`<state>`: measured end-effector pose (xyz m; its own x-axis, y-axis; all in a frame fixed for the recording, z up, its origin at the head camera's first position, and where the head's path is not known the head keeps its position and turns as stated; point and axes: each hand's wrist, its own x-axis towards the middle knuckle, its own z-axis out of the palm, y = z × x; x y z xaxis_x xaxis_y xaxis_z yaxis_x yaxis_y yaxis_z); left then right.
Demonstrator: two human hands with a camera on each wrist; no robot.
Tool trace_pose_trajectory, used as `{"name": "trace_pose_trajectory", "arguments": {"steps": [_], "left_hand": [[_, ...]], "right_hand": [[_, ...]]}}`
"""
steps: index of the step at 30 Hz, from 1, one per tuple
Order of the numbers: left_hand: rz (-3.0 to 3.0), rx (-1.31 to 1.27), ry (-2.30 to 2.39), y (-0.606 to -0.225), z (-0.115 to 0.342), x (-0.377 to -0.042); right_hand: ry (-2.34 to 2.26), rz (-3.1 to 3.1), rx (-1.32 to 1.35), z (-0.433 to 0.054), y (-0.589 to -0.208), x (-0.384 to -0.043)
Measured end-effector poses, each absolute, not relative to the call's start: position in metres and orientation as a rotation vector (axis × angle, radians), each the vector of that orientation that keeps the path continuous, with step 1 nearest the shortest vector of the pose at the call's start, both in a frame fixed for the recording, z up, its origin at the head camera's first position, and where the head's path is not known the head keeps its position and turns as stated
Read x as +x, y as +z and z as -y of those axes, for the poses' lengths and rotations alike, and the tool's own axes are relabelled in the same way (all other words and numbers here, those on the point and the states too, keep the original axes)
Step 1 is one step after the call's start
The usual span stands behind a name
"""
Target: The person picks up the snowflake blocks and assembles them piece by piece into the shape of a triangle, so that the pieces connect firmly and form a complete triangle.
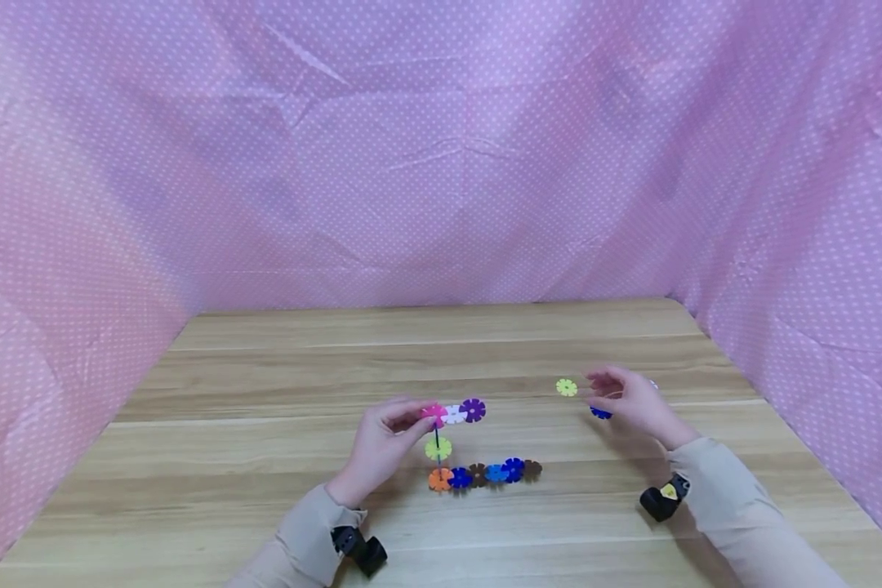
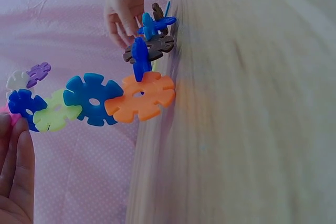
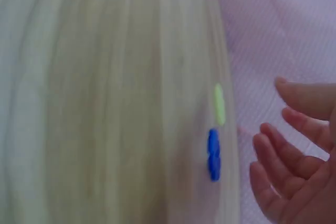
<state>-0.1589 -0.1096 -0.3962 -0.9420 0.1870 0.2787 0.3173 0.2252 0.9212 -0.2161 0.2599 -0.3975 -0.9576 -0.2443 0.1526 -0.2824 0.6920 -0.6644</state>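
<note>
Now the left grip (image 1: 380,446) pinches the pink flower (image 1: 438,413). The long row (image 1: 478,475) runs left to right. The right grip (image 1: 634,405) is loose.

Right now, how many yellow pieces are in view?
2: one yellow piece in the chain the left hand holds, one loose yellow piece near the right hand; others may be hidden.

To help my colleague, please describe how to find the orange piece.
Above the wooden table, the left hand grips a chain of flower-shaped discs. The orange piece sits at its lower corner, between two blue discs: the only orange one.
</note>
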Motion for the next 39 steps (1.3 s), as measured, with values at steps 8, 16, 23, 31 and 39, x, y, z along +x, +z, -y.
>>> {"name": "trace_pose_trajectory", "arguments": {"steps": [8,16,23,31,39], "left_hand": [[2.375,-0.505,-1.829,-0.396,0.111,-0.158],[2.370,-0.519,-1.829,-0.397,0.110,-0.159],[2.384,-0.495,-1.832,-0.396,0.111,-0.158],[2.363,-0.521,-1.829,-0.397,0.111,-0.159],[2.358,-0.532,-1.831,-0.396,0.110,-0.160]], "right_hand": [[0.969,2.947,0.425,-0.267,-0.409,-0.219],[0.935,2.975,0.486,-0.270,-0.409,-0.221],[0.880,3.004,0.531,-0.270,-0.409,-0.222],[0.893,3.071,0.485,-0.266,-0.405,-0.220],[0.881,3.071,0.544,-0.270,-0.401,-0.221]]}}
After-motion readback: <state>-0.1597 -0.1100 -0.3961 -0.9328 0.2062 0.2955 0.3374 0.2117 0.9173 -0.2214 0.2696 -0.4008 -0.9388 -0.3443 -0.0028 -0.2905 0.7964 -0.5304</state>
